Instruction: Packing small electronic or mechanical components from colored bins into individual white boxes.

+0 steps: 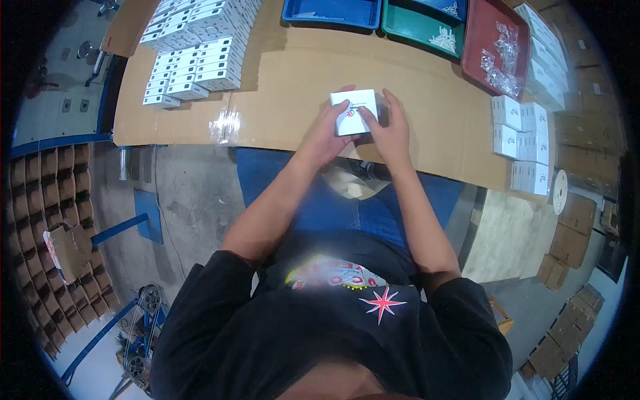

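Observation:
A small white carton (352,125) with a red star-like print is held between my hands, close to the table's near edge. My left hand (324,138) grips its left side, the thumb lying on the top face and the other fingers mostly hidden beneath. On the right, my right hand (391,135) presses its thumb on the same face. Its forefinger stands up past the carton's right edge, and the rest of its fingers are partly hidden.
Stacked white cartons (220,63) stand at the back left, with more white cartons (520,140) at the right edge. Along the back are a blue tray (333,23), a green tray (407,33) with white pieces and a red tray (480,40) with clear packets. Cardboard covers the table (287,80).

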`<state>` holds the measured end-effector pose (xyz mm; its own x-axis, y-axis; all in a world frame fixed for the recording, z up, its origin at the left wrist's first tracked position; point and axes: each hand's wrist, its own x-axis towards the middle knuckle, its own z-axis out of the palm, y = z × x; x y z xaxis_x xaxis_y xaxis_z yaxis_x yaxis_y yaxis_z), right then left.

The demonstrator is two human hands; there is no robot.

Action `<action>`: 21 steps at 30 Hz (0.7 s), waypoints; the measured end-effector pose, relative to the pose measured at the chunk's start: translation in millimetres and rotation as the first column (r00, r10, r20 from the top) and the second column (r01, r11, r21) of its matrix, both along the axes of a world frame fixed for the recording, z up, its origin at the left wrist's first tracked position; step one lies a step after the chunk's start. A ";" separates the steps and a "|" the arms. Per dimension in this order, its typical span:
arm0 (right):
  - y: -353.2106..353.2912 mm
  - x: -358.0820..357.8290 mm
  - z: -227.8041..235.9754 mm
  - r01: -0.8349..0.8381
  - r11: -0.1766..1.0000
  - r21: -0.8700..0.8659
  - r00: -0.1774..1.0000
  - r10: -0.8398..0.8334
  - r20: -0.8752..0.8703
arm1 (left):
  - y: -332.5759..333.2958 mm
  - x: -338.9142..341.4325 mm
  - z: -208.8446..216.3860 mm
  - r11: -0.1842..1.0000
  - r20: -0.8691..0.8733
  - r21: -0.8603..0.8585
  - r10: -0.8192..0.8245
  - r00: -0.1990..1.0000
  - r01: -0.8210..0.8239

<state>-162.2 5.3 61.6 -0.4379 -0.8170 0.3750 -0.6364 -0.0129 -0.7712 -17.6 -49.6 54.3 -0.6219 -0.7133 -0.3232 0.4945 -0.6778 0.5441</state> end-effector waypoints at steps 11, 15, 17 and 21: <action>5.4 -11.1 -4.0 -0.310 0.949 0.067 0.587 0.135 0.798 | 1.3 -2.6 5.8 0.996 0.038 -0.071 -0.047 0.998 0.049; 4.5 -8.8 -3.8 -0.311 0.948 0.074 0.592 0.132 0.795 | 0.8 -2.9 2.3 0.988 0.080 -0.144 -0.051 0.995 0.062; 5.1 -5.1 -6.4 -0.290 0.956 -0.032 0.592 0.206 0.779 | 0.0 0.8 -7.5 0.986 0.110 -0.155 -0.052 0.993 0.069; 10.3 -1.3 0.4 -0.277 0.957 -0.081 0.631 0.245 0.736 | 3.9 4.4 -11.6 0.991 0.199 -0.115 -0.042 0.979 0.066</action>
<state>-163.5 15.6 61.9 -0.3213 -0.9470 -0.0042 0.1611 -0.0503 -0.9857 -13.2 -45.7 42.7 -0.5941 -0.7213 -0.3561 0.3345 -0.6241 0.7061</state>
